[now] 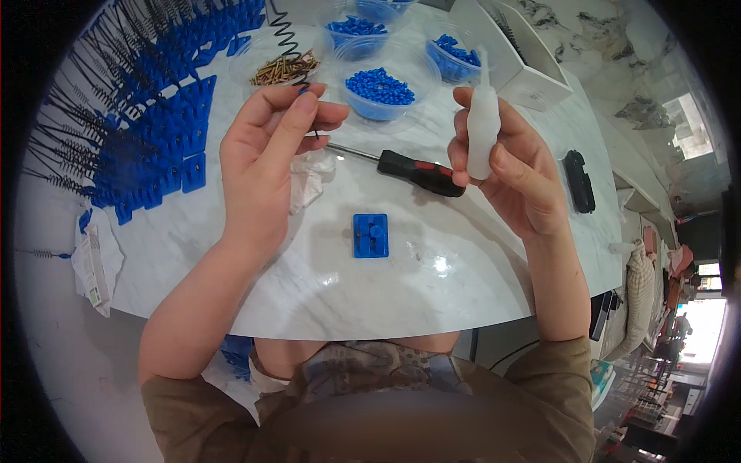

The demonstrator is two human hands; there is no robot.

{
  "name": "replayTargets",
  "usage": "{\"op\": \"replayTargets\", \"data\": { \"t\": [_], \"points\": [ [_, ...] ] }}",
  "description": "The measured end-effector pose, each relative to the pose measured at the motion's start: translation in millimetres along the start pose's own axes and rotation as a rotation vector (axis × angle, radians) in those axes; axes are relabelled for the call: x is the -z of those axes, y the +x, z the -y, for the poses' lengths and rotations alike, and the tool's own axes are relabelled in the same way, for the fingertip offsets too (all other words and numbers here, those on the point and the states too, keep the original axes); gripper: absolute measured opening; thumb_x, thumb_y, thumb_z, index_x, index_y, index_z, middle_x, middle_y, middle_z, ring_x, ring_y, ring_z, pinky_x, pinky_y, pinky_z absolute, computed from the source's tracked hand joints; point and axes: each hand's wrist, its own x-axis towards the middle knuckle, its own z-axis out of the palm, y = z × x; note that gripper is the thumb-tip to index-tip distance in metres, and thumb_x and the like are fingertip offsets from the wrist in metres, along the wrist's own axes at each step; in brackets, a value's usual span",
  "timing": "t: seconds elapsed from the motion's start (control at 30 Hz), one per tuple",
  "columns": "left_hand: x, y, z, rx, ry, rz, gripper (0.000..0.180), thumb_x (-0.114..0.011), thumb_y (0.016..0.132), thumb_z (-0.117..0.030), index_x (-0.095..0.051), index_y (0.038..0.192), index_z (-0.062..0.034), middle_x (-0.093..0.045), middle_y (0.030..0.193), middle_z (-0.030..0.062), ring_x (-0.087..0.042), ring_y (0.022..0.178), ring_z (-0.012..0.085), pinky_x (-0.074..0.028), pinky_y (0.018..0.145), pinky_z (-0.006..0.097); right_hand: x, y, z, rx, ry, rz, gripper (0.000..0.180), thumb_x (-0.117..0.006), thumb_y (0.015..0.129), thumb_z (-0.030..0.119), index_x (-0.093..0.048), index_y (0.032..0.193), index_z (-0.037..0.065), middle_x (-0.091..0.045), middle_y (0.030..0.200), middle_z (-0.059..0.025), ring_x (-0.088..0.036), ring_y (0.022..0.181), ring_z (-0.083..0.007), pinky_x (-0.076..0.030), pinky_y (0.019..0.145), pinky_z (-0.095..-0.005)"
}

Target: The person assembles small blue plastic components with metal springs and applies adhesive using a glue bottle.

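Observation:
My left hand (pixel 266 158) pinches a thin black spiral spring brush (pixel 287 38) by its lower wire end, and the coil rises above my fingers. My right hand (pixel 509 170) grips a small white squeeze bottle (pixel 482 127) upright, nozzle pointing up. Between my hands, on the white marble table (pixel 324 285), lies a blue square plastic plate (pixel 370 235) with a raised peg. A screwdriver (pixel 409 168) with a black and red handle lies just beyond it.
Several clear bowls hold small blue parts (pixel 378 86) and brass screws (pixel 284 69). A big pile of blue plates with black brushes (pixel 147 116) fills the left. A crumpled tissue (pixel 309 177), a white box (pixel 517 62) and a black object (pixel 579 181) lie around.

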Motion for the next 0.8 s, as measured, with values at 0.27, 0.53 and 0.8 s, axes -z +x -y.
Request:
{"op": "replayTargets", "data": {
  "t": [0.27,0.53,0.8],
  "points": [
    [-1.4,1.1,-0.9,-0.015,-0.015,-0.035,0.024,-0.056,0.095,-0.024,-0.058,0.107,-0.0028,-0.069,0.098,0.0096,-0.062,0.092,0.0125,-0.045,0.08,0.024,8.5,4.9,-9.5,0.208,-0.445,-0.262,0.044,-0.071,0.081,0.016,-0.055,0.118,-0.002,-0.063,0.097,-0.0083,-0.061,0.09,-0.0158,-0.047,0.078,-0.0266],
    [-0.3,-0.6,-1.0,-0.09,0.033,-0.02,0.02,-0.05,0.098,-0.019,-0.055,0.109,-0.004,-0.066,0.107,0.011,-0.062,0.099,0.0152,-0.047,0.082,0.024,17.0,5.4,-19.8,0.21,-0.998,-0.419,0.034,-0.07,0.075,0.006,-0.058,0.105,-0.003,-0.065,0.093,-0.0101,-0.063,0.088,-0.0173,-0.051,0.08,-0.0307],
    [-1.7,-3.0,-1.0,-0.156,0.04,-0.019,0.017,-0.055,0.095,-0.019,-0.059,0.106,-0.0057,-0.065,0.107,0.0078,-0.06,0.1,0.0127,-0.046,0.084,0.025,21.8,10.9,-31.4,0.142,-0.968,-0.433,0.032,-0.069,0.078,0.004,-0.056,0.106,-0.005,-0.065,0.096,-0.0148,-0.065,0.09,-0.0214,-0.054,0.081,-0.0321]
  ]
}}
